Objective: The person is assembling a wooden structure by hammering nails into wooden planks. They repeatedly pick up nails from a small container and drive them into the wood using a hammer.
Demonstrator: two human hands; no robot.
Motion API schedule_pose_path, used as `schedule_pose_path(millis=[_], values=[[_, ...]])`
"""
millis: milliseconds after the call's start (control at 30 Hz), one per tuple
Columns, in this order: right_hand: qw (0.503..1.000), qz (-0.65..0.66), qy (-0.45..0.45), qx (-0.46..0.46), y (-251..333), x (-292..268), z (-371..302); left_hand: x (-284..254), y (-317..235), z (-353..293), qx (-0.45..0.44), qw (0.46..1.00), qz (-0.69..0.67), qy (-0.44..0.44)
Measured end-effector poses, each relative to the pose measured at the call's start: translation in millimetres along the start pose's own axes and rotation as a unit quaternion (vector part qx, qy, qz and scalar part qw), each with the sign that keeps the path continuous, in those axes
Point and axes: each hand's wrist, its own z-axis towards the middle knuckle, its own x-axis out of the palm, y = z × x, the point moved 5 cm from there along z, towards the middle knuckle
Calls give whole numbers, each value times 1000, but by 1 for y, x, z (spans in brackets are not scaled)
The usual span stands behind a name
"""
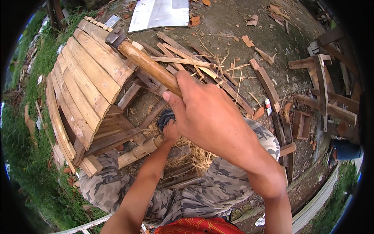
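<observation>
1. Gripping hammer (148, 65) in right hand (216, 115), with thumb along wooden handle and fingers curled round; fingertips mostly hidden.
2. Held above ground (226, 25), with hammer head overlapping upper right edge of bamboo slat structure (87, 82); contact not discernible.
3. Touching dark crumpled bundle (166, 117) with left hand (171, 130); cannot tell whether pinching.
4. Probably head-heavy, stiff, sturdy, slightly slick; best held near handle's free end.

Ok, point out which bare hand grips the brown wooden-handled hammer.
The right hand, higher in view, grips the hammer; the left hand is lower, at crumpled dark material.
</observation>
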Motion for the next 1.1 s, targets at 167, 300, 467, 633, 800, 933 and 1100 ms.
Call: schedule_pose_path(millis=[167, 300, 467, 633, 800, 933, 1100], values=[[1000, 2, -1, -6, -1, 2, 0, 5, 1, 6, -63, 994, -68, -52], [1000, -1, 7, -5, -2, 3, 1, 16, 1, 8, -101, 968, -181, -139], [1000, -9, 21, 1, -1, 3, 2, 9, -4, 3, -23, 963, -239, -119], [999, -12, 37, 2, 1, 3, 3, -3, -12, 2, -100, 954, -271, -79], [999, 3, 32, -3, 1, 5, 4, -20, -22, -7, -96, 957, -253, -101], [999, 19, 30, -6, 1, 8, 5, -22, -24, -5, -120, 956, -248, -96], [999, 21, 37, -8, 1, 10, 6, -6, -17, 7, -117, 975, -157, -105]])
